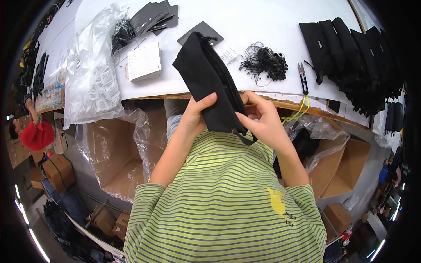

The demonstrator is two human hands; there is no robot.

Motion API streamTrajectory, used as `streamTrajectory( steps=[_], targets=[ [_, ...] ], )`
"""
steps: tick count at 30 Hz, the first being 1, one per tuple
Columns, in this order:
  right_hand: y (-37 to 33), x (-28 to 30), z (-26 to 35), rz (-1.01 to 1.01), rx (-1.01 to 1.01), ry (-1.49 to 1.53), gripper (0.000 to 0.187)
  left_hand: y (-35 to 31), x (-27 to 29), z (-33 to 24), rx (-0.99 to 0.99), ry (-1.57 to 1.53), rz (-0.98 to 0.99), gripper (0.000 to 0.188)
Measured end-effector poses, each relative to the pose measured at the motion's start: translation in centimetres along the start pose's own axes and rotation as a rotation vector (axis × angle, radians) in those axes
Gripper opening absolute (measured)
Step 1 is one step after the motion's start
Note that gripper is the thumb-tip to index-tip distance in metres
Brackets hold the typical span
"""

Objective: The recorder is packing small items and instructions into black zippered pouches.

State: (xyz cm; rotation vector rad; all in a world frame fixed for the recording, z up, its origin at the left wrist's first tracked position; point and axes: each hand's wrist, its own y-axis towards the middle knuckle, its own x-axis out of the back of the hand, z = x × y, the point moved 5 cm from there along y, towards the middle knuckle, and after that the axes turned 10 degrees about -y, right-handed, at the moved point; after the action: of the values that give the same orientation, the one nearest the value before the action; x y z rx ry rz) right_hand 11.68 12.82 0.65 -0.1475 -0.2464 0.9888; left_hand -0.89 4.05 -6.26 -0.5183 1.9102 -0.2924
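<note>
Right now the black pouch [210, 83] is held tilted at the near edge of the white table [272, 33], clasped by the left hand [196, 113], its side pinched by the right hand [264, 117]!

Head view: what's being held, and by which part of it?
A black pouch: the left grip holds its lower left side; the right grip is at its lower right edge, exact hold unclear.

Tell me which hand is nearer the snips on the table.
Right. The right hand, against the black pouch, is below and left of the snips in the picture; the left hand, gripping the pouch, is farther left.
</note>
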Motion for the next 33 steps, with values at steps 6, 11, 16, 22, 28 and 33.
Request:
streamTrajectory(
  steps=[6, 11, 16, 22, 28, 33],
  targets=[
    [-1.0, -0.6, 0.0, 0.143, -0.092, 0.19, 0.017, -0.5, -0.7, -0.6, -0.039, -0.061, 0.038, 0.043],
    [-1.4, -1.7, -1.2, 0.205, -0.075, 0.338, 0.024, -0.9, -1.3, -0.9, -0.12, -0.044, 0.021, 0.045],
    [-1.3, 0.0, 0.1, 0.198, -0.042, -0.067, 0.038, -1.2, -2.2, -1.3, -0.14, 0.06, -0.011, 0.044],
    [0.8, 5.0, 3.8, -0.453, 0.208, -0.267, 0.034, -1.5, -3.0, -0.7, -0.031, 0.178, -0.044, 0.037],
    [1.2, 4.6, 4.6, -0.534, 0.422, -0.52, 0.008, -1.6, -3.2, -0.2, 0.016, 0.188, -0.065, 0.034],
    [0.5, 3.8, 4.2, -0.43, 0.329, -0.476, 0.006, -1.7, -3.1, 0.2, 0.014, 0.148, -0.1, 0.031]
  ],
)
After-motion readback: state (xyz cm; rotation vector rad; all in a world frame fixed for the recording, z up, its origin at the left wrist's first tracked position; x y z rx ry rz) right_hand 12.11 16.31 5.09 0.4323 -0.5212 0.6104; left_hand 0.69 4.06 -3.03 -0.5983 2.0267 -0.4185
